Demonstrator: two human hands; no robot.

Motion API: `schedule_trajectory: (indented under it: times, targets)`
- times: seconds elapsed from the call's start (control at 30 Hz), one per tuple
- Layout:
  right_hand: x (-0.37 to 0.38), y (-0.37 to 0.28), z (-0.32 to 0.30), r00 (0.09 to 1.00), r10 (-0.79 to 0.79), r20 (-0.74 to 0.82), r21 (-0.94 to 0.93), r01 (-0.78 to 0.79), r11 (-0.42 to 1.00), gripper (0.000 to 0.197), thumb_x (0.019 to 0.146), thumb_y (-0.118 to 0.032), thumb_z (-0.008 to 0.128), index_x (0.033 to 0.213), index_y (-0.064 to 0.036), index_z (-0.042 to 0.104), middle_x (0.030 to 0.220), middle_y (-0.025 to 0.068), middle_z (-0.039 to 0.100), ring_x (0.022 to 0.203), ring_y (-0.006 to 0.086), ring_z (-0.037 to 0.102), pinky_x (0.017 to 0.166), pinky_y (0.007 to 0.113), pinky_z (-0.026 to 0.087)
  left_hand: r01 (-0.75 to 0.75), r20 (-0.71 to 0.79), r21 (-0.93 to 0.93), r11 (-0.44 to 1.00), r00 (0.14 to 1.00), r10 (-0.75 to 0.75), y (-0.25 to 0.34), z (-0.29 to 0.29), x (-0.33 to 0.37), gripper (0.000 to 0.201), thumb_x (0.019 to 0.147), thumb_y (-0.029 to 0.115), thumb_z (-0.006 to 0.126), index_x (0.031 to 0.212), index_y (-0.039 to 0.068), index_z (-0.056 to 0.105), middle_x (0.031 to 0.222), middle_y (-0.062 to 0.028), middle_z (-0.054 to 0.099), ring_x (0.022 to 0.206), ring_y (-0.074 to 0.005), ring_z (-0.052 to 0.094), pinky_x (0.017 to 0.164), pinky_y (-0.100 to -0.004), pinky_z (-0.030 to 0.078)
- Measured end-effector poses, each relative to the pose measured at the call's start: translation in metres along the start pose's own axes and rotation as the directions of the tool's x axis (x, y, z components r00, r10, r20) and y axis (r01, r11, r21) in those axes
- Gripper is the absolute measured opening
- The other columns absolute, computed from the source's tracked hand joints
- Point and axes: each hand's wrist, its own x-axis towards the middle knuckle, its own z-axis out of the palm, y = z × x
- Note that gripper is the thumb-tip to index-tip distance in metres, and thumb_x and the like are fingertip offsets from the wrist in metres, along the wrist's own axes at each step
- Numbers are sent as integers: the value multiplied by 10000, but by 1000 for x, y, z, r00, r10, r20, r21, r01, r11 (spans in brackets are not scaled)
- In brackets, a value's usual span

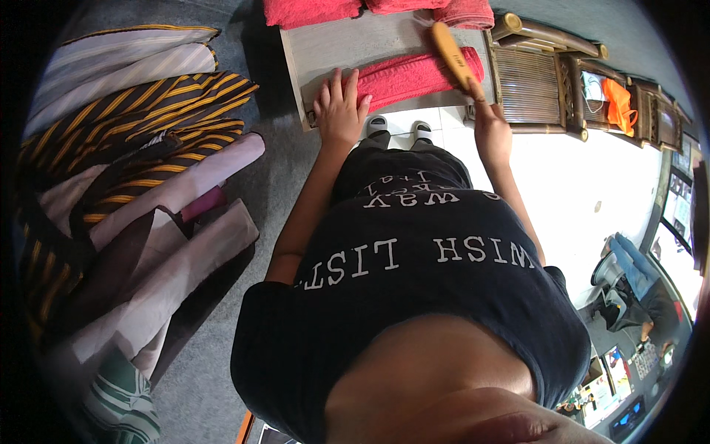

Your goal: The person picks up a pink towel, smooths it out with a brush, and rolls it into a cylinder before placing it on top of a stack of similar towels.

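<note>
Red towel (403, 80) lies along near edge of desk (325, 48), toward R corner. Wooden brush (450, 52) is gripped by handle in R hand (493, 126); L hand (340, 111) is laid unclenched at towel's L end. Brushing prob. in hand; next stroke calls for towel steadied.

Upper towels (310, 9) cropped (partly), bristles (424, 20) seemingly blurred
</note>
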Motion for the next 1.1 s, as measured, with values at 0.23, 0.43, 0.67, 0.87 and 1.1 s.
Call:
schedule_trajectory:
  times: [0.23,0.43,0.67,0.87,1.1]
  targets:
    - [-4,14,-5,994,95,-56,-19,-96,995,512,931,-151,555,1373,-389,457,783,83,590,590,258,634,528,410,550,-29,-20,-43,999,999,28,-8,4,0,533,923,408,505,1402,188,430,1443,-140,385,1262,-405,396,985,-572,334]
    - [-7,8,-24,990,23,-140,274,17,962,478,923,-117,595,1356,-304,518,780,83,614,615,193,605,578,369,498,-34,-149,-328,944,989,-17,-28,2,5,446,880,286,573,1290,115,526,1316,-158,509,1143,-381,489,966,-517,368]
    - [-10,-30,-25,978,-191,-85,361,209,909,481,873,-21,599,1297,-246,578,775,115,579,628,251,599,593,380,501,57,-161,-596,801,969,-189,-46,-21,-4,307,801,170,682,1069,34,623,982,-152,617,918,-328,582,823,-415,454]
    - [-4,-73,2,875,-442,198,300,375,877,590,836,-97,595,1347,-369,483,721,76,514,581,278,596,525,409,510,43,-103,-582,812,987,-126,-57,-13,-5,237,816,118,677,1014,0,623,879,-135,634,769,-265,616,704,-368,483]
    - [4,-29,5,968,-252,17,150,246,958,556,893,-134,560,1359,-419,456,685,68,517,532,266,593,482,426,497,44,-169,-564,825,971,-168,-57,-4,-5,218,785,106,682,979,25,623,846,-129,615,781,-293,604,726,-402,469]
